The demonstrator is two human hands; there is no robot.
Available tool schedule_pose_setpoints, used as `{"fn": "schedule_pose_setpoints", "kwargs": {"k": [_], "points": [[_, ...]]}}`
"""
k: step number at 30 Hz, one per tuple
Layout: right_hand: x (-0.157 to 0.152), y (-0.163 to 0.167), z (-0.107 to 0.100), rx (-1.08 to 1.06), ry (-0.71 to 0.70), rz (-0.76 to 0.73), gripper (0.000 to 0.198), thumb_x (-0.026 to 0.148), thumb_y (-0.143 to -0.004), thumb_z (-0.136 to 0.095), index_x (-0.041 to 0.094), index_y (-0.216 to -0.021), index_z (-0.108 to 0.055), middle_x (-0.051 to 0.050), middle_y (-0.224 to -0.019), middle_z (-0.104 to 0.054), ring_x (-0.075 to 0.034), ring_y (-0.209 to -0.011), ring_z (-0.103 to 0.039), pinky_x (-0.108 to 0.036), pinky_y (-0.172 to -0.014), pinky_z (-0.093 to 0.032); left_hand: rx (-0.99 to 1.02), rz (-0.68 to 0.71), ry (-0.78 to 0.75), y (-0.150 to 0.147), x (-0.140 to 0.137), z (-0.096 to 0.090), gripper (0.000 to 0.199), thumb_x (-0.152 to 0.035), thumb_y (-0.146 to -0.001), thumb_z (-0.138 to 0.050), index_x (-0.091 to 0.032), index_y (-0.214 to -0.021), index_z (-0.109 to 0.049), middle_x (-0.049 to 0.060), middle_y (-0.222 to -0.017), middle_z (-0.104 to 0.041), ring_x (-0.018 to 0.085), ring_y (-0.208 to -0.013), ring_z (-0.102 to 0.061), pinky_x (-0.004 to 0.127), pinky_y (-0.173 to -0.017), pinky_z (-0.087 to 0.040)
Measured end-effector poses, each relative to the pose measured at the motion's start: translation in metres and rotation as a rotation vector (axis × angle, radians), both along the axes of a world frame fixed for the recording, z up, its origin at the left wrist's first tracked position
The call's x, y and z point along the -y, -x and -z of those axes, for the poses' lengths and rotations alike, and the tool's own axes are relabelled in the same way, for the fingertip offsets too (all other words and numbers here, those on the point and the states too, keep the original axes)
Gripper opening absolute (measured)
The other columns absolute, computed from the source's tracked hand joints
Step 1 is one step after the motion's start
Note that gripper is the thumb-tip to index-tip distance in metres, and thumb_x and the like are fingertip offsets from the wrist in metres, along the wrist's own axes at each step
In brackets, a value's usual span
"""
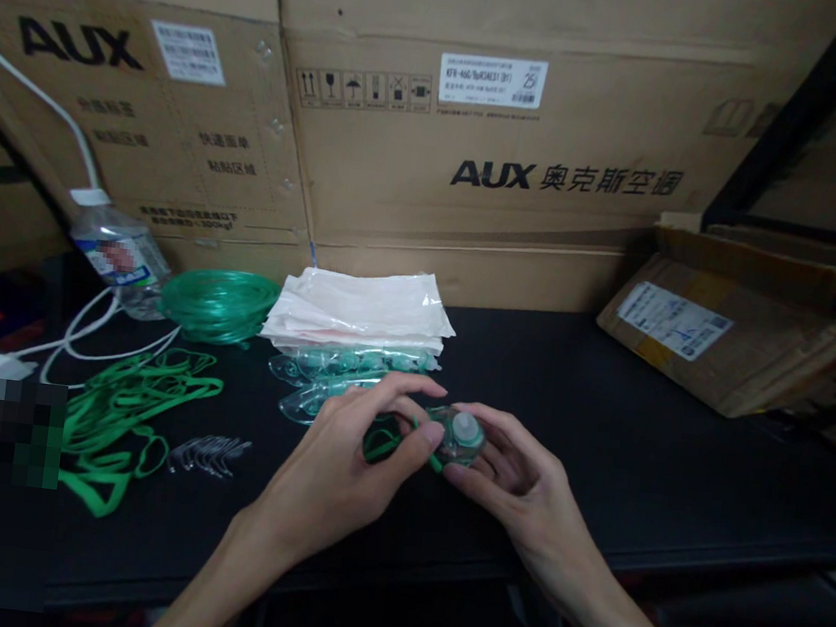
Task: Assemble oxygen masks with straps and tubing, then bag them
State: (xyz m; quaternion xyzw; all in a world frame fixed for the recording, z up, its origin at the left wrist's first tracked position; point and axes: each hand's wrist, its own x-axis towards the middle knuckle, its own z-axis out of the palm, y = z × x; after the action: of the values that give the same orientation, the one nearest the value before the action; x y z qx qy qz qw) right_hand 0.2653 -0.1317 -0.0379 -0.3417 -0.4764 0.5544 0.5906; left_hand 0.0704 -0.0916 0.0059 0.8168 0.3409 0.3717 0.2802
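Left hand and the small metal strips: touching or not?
Apart. The head view shows a strip of black tabletop between the left hand and the metal strips.

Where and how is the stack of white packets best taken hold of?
Probably by the right end of the white packets, coming from the right: the green coil sits close to their left end, and clear green pieces lie in front. The packets lie flat in seemingly loose layers, so pinching top and bottom together should keep them aligned.
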Motion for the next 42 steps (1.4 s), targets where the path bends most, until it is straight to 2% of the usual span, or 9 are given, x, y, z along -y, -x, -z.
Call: {"fn": "schedule_pose_setpoints", "kwargs": {"k": [7,13,18,21,24,29,33,37,42], "points": [[0.005,0.000,-0.005,0.030,0.018,-0.006,0.039,0.024,-0.084,-0.084,0.034,-0.120,-0.073,0.001,-0.122,-0.076,-0.018,-0.119,-0.070,-0.029,-0.106,-0.052,-0.005,-0.064,0.041,-0.005,-0.004,0.001,0.033,-0.029,-0.109,-0.038,-0.022,-0.105,-0.070,0.001,-0.096,-0.071,0.017,-0.091,-0.065,0.034,-0.092,-0.046],[0.007,-0.004,-0.003,0.063,0.043,0.075,0.039,0.033,-0.085,-0.083,0.032,-0.122,-0.072,-0.005,-0.129,-0.073,-0.024,-0.119,-0.070,-0.033,-0.104,-0.055,-0.097,-0.037,-0.006,-0.007,-0.005,0.008,0.013,-0.024,-0.099,-0.061,-0.019,-0.107,-0.070,0.002,-0.095,-0.068,0.017,-0.086,-0.064,0.030,-0.080,-0.048],[0.005,-0.007,0.010,-0.013,0.101,0.151,0.049,0.038,-0.085,-0.082,0.033,-0.131,-0.066,-0.008,-0.136,-0.071,-0.027,-0.124,-0.068,-0.039,-0.111,-0.050,-0.081,-0.007,0.069,-0.007,-0.001,0.005,0.016,-0.016,-0.095,-0.067,-0.021,-0.110,-0.072,0.000,-0.091,-0.073,0.015,-0.082,-0.066,0.026,-0.077,-0.048],[0.000,-0.006,0.012,-0.133,0.125,0.207,0.048,0.042,-0.085,-0.080,0.033,-0.130,-0.067,-0.009,-0.127,-0.076,-0.028,-0.119,-0.071,-0.042,-0.109,-0.051,-0.067,-0.023,0.062,-0.008,0.000,0.004,0.015,-0.021,-0.096,-0.067,-0.022,-0.109,-0.073,-0.001,-0.090,-0.073,0.014,-0.081,-0.067,0.025,-0.076,-0.049],[-0.003,-0.005,0.008,-0.215,0.107,0.353,0.038,0.047,-0.081,-0.081,0.031,-0.116,-0.073,-0.008,-0.117,-0.079,-0.031,-0.118,-0.070,-0.046,-0.108,-0.053,-0.062,-0.073,0.016,-0.002,-0.002,0.000,0.012,-0.027,-0.096,-0.068,-0.024,-0.106,-0.074,-0.002,-0.092,-0.075,0.014,-0.084,-0.069,0.025,-0.081,-0.051],[-0.008,-0.004,0.005,-0.270,0.090,0.414,0.027,0.046,-0.080,-0.081,0.033,-0.104,-0.077,-0.005,-0.110,-0.079,-0.031,-0.115,-0.070,-0.050,-0.103,-0.057,-0.167,-0.377,-0.232,0.055,-0.018,-0.029,0.021,-0.036,-0.103,-0.056,-0.024,-0.102,-0.073,0.003,-0.108,-0.077,0.022,-0.103,-0.070,0.036,-0.097,-0.050],[-0.012,-0.004,0.009,-0.282,0.073,0.332,0.028,0.047,-0.082,-0.080,0.031,-0.105,-0.078,-0.007,-0.108,-0.079,-0.030,-0.106,-0.072,-0.052,-0.099,-0.058,-0.597,-0.720,-0.269,0.122,-0.054,-0.055,0.038,-0.047,-0.103,-0.048,-0.022,-0.122,-0.070,0.009,-0.128,-0.073,0.030,-0.120,-0.067,0.043,-0.105,-0.048],[-0.010,-0.003,0.007,-0.260,0.096,0.260,0.033,0.048,-0.083,-0.080,0.030,-0.111,-0.077,-0.009,-0.116,-0.078,-0.032,-0.108,-0.072,-0.053,-0.101,-0.057,-0.746,-0.712,-0.194,0.163,-0.101,-0.054,0.047,-0.044,-0.092,-0.065,-0.016,-0.129,-0.069,0.016,-0.137,-0.069,0.037,-0.127,-0.064,0.046,-0.109,-0.046],[-0.004,-0.001,0.001,-0.261,0.123,0.194,0.038,0.051,-0.083,-0.080,0.032,-0.115,-0.077,-0.008,-0.129,-0.075,-0.030,-0.110,-0.072,-0.049,-0.101,-0.057,-0.830,-0.674,-0.121,0.177,-0.138,-0.035,0.049,-0.039,-0.085,-0.076,-0.017,-0.128,-0.070,0.015,-0.133,-0.071,0.035,-0.125,-0.065,0.046,-0.107,-0.049]]}}
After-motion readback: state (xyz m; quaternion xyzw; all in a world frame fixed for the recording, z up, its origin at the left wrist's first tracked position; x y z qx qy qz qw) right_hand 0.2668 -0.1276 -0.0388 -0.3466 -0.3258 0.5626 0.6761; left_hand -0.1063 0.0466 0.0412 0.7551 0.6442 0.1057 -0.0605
